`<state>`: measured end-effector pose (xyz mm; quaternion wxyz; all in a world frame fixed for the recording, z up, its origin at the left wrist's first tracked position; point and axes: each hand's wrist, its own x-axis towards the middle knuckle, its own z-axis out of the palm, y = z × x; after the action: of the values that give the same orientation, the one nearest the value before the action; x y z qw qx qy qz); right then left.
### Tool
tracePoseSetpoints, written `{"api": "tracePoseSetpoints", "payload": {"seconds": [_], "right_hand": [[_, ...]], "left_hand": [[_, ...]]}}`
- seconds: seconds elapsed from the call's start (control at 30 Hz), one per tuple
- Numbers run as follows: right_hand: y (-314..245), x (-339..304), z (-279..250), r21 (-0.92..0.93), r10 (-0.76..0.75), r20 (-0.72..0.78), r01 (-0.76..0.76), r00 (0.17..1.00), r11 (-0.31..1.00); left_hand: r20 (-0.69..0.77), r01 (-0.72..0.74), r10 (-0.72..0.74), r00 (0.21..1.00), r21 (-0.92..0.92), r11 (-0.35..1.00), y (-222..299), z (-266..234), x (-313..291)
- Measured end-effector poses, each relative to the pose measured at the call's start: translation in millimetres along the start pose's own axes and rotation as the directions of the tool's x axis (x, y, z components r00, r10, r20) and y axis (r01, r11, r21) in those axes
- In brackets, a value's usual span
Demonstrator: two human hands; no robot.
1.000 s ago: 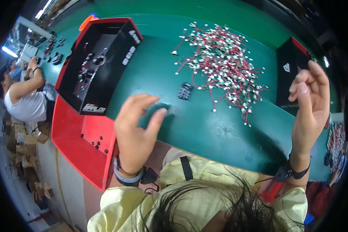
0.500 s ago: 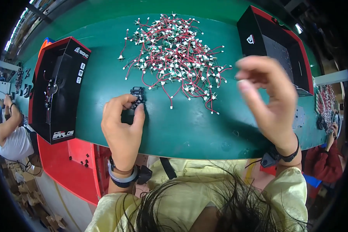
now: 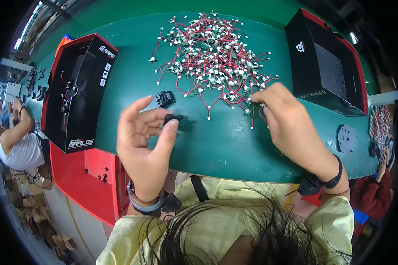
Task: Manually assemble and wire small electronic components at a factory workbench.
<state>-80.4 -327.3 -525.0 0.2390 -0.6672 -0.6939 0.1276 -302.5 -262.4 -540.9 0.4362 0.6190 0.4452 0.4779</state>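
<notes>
1. While the left hand (image 3: 145, 138) is raised above the green table (image 3: 208, 152), its thumb and a finger pinch a small black part (image 3: 172, 118); the other fingers are loosely curled, the index finger lifted away.
2. Just past that index finger, a block of black parts (image 3: 165, 99) lies on the table (whether finger and block touch cannot be told).
3. Right hand (image 3: 292, 126) is at the lower right edge of a heap of red wires with white connectors (image 3: 219, 62), thumb and index finger bent toward it. Cannot tell whether they have closed on a wire.
4. Heap sits toward the table's far side, loose wire ends trailing from its edges.
5. A black box with a red rim (image 3: 87, 106) stands at left, some wired pieces (image 3: 66, 100) inside. A second black box (image 3: 301, 66) stands right of the heap.
6. Grey disc (image 3: 347, 138) flat on the table, right of the right forearm.
7. Below the left box, a red bin (image 3: 77, 179) with a few small black bits (image 3: 104, 177).
8. Far left, a person in a white top (image 3: 24, 152).
</notes>
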Motion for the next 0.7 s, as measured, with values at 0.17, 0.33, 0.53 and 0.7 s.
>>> {"api": "tracePoseSetpoints", "payload": {"seconds": [0.17,0.33,0.53,0.7], "right_hand": [[-10,6,-20,0.408,0.07,-0.082,-0.031,0.994,0.912],[-16,9,-18,0.885,0.193,0.064,-0.145,0.979,0.443],[-15,5,-12,0.958,0.208,0.132,-0.179,0.969,0.224],[-12,3,-8,0.962,0.169,0.131,-0.167,0.977,0.217]], "left_hand": [[0.181,0.089,-0.05,0.982,-0.214,0.973,10,17,-2],[0.394,0.19,-0.064,0.917,-0.29,0.938,26,36,-2],[0.448,0.203,0.002,0.894,-0.41,0.889,23,51,0],[0.391,0.198,-0.029,0.92,-0.399,0.895,21,52,0]]}}
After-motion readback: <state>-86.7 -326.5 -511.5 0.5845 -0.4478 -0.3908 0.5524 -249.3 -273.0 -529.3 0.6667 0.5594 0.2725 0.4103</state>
